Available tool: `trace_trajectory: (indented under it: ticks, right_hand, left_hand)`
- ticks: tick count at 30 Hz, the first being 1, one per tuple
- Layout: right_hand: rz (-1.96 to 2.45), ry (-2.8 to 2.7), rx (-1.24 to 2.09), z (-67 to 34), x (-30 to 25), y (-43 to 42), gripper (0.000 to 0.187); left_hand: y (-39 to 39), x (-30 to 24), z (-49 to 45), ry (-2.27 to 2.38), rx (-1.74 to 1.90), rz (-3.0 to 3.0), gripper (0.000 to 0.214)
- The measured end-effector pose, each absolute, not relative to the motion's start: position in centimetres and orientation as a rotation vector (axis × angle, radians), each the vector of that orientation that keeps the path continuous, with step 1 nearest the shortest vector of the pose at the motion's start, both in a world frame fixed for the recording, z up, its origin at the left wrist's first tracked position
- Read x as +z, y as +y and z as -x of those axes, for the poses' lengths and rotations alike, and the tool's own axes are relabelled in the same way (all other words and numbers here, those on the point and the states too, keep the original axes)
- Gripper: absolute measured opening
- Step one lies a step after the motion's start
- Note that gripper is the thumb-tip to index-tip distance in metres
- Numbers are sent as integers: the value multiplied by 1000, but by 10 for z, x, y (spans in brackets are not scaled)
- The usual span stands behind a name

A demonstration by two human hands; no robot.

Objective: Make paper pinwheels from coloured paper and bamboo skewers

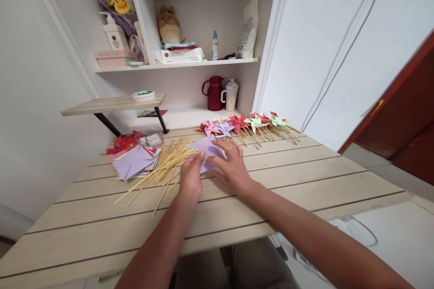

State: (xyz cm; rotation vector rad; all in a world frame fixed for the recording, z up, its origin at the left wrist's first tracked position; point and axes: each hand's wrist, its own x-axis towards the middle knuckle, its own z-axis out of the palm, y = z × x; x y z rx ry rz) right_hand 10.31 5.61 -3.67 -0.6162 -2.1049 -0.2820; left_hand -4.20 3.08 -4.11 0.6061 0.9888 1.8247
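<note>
A lilac square of paper (207,148) lies on the wooden table (305,176) in front of me. My left hand (191,176) pinches the paper's near edge with its fingertips. My right hand (230,165) rests flat on the sheet with fingers spread, pressing it down. Just left of my hands lies a loose heap of thin bamboo sticks (162,165).
A stack of coloured paper squares (134,161) and red scraps sit at the left. A row of finished paper pinwheels (251,124) lies at the table's far edge. Behind stand a red jug (214,93), a cup (230,95) and shelves with bottles and boxes.
</note>
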Motion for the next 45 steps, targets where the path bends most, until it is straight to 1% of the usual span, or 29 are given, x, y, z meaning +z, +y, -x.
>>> trace_trajectory:
  ticks: [2,4,5,10,15,22,27,39,45]
  right_hand:
    - [619,-2094,-269,-100,-37,55,18]
    - [638,-2083,-204,-99,-37,56,7]
    - [648,-2074,-153,-98,-37,57,4]
    - [723,-1928,112,-99,-39,65,8]
    - [759,-1834,307,-99,-40,74,12]
    - [751,-1774,555,-100,-40,79,16]
    - [742,-1737,616,-100,-39,80,16]
    - [742,-1715,692,-100,-39,81,14]
    - [723,-1705,718,-100,-40,81,13]
  left_hand:
    - [30,-40,41,972,1819,-602,40]
    - [29,-38,40,962,1819,-600,38]
    - [29,-38,40,962,1820,-605,36]
    - [28,-38,39,993,1832,-620,31]
    - [29,-38,39,991,1843,-618,34]
    - [30,-38,37,1014,1846,-689,32]
    - [31,-41,37,1066,1855,-711,30]
    - [31,-41,36,1080,1833,-731,31]
    - [31,-41,35,1100,1836,-765,24]
